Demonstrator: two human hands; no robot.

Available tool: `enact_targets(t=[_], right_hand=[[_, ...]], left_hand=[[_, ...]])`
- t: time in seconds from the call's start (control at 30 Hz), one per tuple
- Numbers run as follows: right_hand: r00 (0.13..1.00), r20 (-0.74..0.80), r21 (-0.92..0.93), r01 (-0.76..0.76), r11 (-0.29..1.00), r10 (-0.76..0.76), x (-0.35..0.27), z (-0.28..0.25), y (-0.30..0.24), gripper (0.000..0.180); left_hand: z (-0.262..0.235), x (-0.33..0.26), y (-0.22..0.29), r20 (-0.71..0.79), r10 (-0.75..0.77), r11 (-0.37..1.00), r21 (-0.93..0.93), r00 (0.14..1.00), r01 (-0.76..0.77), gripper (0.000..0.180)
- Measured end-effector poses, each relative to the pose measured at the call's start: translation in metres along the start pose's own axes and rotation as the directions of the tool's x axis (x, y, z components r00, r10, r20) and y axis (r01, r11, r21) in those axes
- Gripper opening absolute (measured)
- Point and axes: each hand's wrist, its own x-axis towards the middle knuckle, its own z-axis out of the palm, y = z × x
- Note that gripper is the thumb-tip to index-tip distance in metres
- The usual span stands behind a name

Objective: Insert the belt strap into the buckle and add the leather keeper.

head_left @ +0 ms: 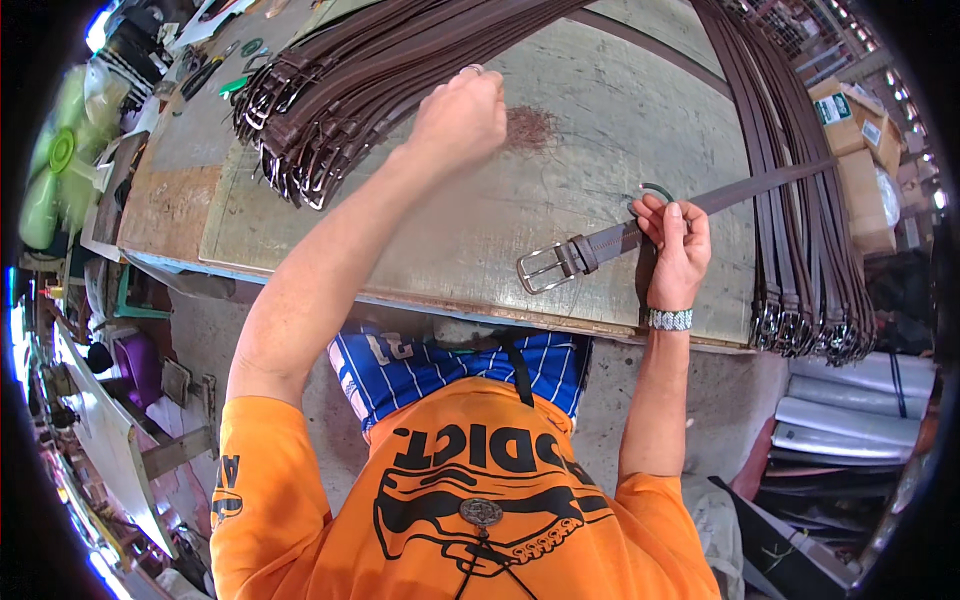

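Observation:
A dark brown belt [727, 193] lies slantwise across the right of the table, its silver buckle [545, 269] toward the middle. My right hand [678, 248] is over this belt, fingers curled and thumb pressed in. A small dark green curved tool [655, 190] sticks out past its fingertips; its working end is hidden. Farther left and away, my left hand [460, 112] is closed beside a thick pile of brown belts [335, 95]. What its fingers hold, if anything, is hidden. A small silvery ring shape shows at its knuckles.
More brown belts [790, 200] hang over the table's right edge, buckles down. Reddish-brown scraps [530, 128] lie on the worn table [600, 110]. Cardboard boxes [855, 115] stand at the far right. Pliers [203, 77] rest at the far left, and a green fan [60, 150] stands beyond.

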Motion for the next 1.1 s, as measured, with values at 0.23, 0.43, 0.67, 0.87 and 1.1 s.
enact_targets(t=[0.23,0.43,0.67,0.87,1.1], right_hand=[[1.0,-0.015,0.001,0.019,1.0,-0.019,0.002,0.001,-0.002,0.02],[1.0,0.0,0.015,0.018,1.0,-0.018,0.0,0.006,-0.005,0.02],[1.0,-0.005,0.023,0.02,1.0,-0.02,-0.001,0.001,-0.002,0.021],[1.0,-0.005,-0.016,0.025,1.0,-0.025,0.001,0.0,0.0,0.019],[1.0,0.005,0.015,0.012,1.0,-0.012,-0.002,0.002,0.0,0.019]], left_hand=[[-0.013,0.001,0.003,0.081,0.134,0.986,0.09,0.988,-0.141,0.016],[-0.044,-0.06,0.059,0.17,0.348,0.921,-0.243,0.922,-0.304,0.02],[-0.015,-0.098,0.093,0.172,0.595,0.787,-0.323,0.785,-0.526,0.022],[-0.006,-0.082,0.101,0.222,0.775,0.632,-0.286,0.592,-0.72,0.008],[-0.013,-0.059,0.097,0.351,0.671,0.716,-0.534,0.653,-0.449,0.012]])
